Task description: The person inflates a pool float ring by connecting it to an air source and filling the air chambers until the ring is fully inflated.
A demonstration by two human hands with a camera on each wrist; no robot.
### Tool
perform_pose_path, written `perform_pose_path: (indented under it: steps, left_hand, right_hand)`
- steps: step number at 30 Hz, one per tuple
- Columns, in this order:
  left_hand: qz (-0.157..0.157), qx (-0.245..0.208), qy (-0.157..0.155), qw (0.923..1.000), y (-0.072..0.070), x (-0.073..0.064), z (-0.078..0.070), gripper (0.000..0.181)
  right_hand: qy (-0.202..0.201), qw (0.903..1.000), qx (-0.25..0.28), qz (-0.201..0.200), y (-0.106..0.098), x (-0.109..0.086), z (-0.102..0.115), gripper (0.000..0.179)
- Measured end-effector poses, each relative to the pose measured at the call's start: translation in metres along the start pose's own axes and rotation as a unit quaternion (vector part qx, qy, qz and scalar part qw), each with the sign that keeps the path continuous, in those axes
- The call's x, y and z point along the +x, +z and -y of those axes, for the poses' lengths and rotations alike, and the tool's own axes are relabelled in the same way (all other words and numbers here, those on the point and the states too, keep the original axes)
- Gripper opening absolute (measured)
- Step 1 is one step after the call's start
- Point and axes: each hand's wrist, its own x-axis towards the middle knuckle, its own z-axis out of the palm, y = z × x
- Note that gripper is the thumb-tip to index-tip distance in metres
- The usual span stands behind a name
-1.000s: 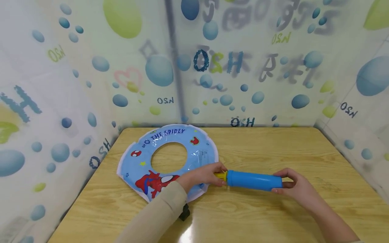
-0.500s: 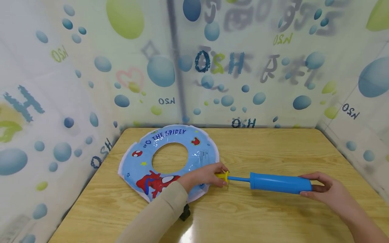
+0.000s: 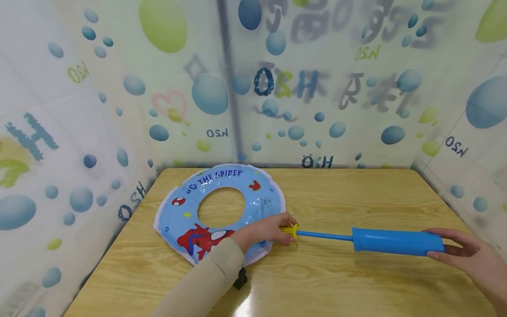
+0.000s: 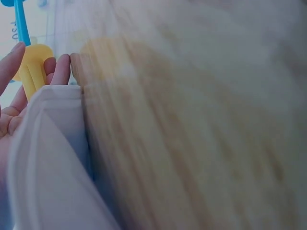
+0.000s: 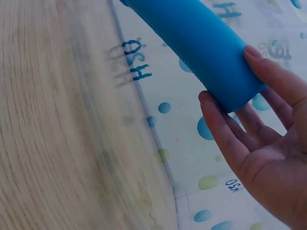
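Observation:
A blue hand pump (image 3: pixel 396 241) spans the right half of the table, its thin blue rod drawn far out of the barrel. My left hand (image 3: pixel 263 230) grips the yellow nozzle end (image 3: pixel 289 230), which overlaps the edge of the swim ring (image 3: pixel 178 218). In the left wrist view, the fingers curl around the ribbed yellow piece (image 4: pixel 33 72). At the barrel's far end, my right hand (image 3: pixel 471 253) holds it between thumb and fingers. The right wrist view shows the fingertips (image 5: pixel 206 98) pressed on the blue barrel (image 5: pixel 201 52). The ring is blue, Spidey-printed, wrinkled at its pale rim.
The wooden table (image 3: pixel 336 281) reaches back to a curtain (image 3: pixel 336 88) printed with bubbles and H2O lettering, which also lines both sides. A small black object (image 3: pixel 240 278) shows beneath the left sleeve (image 3: pixel 206 277).
My right hand has moved right with the pump barrel, drawing out the rod that was hidden inside a second ago. The left hand and the swim ring have stayed in place.

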Motion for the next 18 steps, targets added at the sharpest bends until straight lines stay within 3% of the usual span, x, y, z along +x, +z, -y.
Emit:
perform_pose_path:
  steps: [3,7,12,18]
  left_hand:
    - [0.002,0.008,-0.003,1.0,0.0,0.0,0.0,0.038]
    - [0.003,0.011,-0.007,0.9999,0.001,0.002,0.0,0.037]
    - [0.004,-0.031,-0.018,0.9993,0.002,0.004,-0.001,0.033]
    - [0.009,-0.055,-0.027,0.9981,0.002,0.007,-0.003,0.03]
  right_hand:
    - [-0.009,0.9998,-0.003,-0.016,-0.001,0.0,-0.003,0.05]
    - [0.04,0.999,-0.012,-0.017,0.004,0.005,0.003,0.05]
    - [0.078,0.9964,-0.018,0.026,0.019,0.017,0.018,0.058]
    - [0.086,0.9928,0.042,0.073,0.042,0.027,0.032,0.049]
